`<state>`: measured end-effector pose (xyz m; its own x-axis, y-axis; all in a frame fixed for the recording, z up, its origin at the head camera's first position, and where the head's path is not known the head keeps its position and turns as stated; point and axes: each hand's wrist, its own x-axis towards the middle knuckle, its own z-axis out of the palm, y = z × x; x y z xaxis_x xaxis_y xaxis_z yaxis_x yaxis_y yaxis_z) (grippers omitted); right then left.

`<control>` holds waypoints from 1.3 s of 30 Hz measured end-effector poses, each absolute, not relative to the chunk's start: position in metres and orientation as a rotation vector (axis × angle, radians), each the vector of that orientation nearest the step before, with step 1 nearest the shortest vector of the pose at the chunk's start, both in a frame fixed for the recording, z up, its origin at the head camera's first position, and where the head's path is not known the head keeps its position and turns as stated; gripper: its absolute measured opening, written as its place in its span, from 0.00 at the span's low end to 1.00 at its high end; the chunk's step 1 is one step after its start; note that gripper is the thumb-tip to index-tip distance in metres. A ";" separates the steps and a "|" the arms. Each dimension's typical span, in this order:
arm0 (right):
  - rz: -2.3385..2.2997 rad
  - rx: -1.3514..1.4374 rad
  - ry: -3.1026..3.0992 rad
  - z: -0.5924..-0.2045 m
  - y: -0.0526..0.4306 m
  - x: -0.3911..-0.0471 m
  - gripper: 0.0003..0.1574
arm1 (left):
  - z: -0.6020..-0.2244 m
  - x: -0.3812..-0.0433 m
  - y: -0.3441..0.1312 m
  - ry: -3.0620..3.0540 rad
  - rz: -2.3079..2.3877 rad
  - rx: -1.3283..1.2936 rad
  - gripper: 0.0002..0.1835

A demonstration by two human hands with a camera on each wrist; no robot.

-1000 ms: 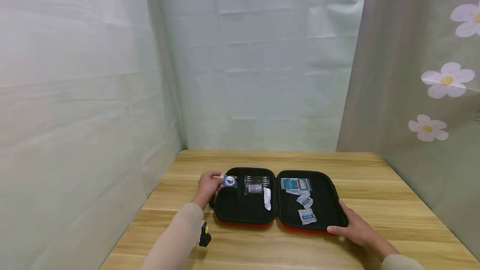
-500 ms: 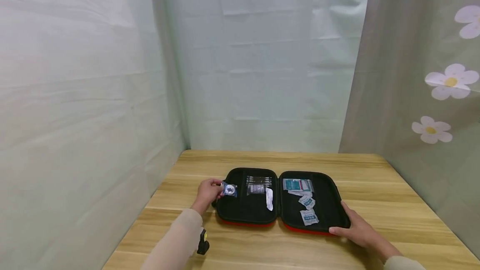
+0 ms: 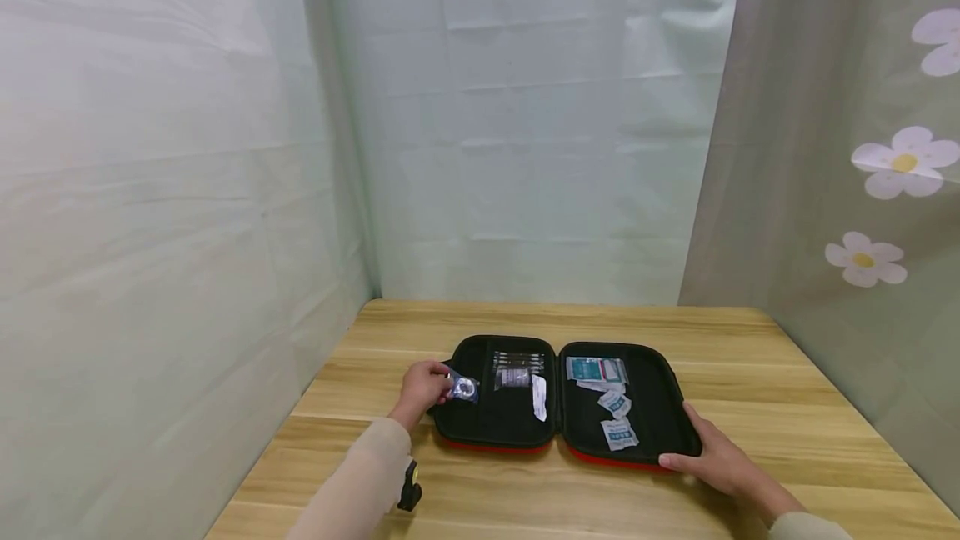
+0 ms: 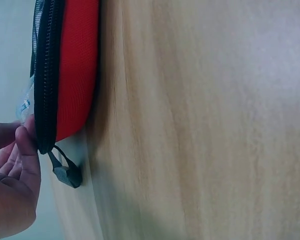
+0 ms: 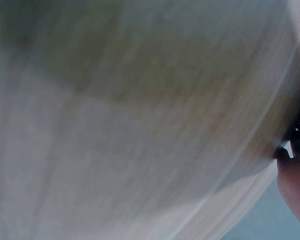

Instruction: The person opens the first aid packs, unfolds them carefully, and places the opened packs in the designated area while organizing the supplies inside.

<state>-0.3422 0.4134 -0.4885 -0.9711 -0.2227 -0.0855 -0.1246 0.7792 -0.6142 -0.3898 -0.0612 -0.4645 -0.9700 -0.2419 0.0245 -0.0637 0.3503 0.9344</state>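
An open first-aid case [image 3: 517, 432], black inside and red outside, lies flat on the wooden table. Over its left half my left hand [image 3: 423, 388] pinches a roll of tape in a clear packet [image 3: 467, 390] between thumb and fingertips. In the left wrist view that hand [image 4: 15, 170] is beside the zipped rim, and a bit of the clear packet [image 4: 26, 106] shows behind the rim. My right hand [image 3: 716, 458] holds the case's front right corner, thumb at the front edge and fingers along the side. The right wrist view shows only part of this hand [image 5: 295, 182].
In the left half are several cotton swabs [image 3: 517, 362], a wrapped bandage roll [image 3: 513, 377] and a white paper strip packet [image 3: 539, 398]. Flat packets [image 3: 596, 370] and small sachets [image 3: 618, 433] lie in the right half. A zip pull [image 4: 67, 172] hangs off the case. Curtains surround the table.
The left hand has moved the packet slightly right and down, lower over the case's left half. The right hand stays at the corner. The head view has shifted a little.
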 end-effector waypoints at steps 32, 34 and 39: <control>-0.955 -0.260 2.799 -0.496 0.417 -0.346 0.73 | -0.467 -0.380 -0.040 -2.693 -1.418 -0.010 0.13; -0.959 -0.264 2.797 -0.495 0.417 -0.346 0.73 | -0.469 -0.379 -0.040 -2.693 -1.399 -0.069 0.12; -0.967 -0.274 2.803 -0.495 0.416 -0.345 0.73 | -0.466 -0.378 -0.038 -2.704 -1.367 -0.076 0.10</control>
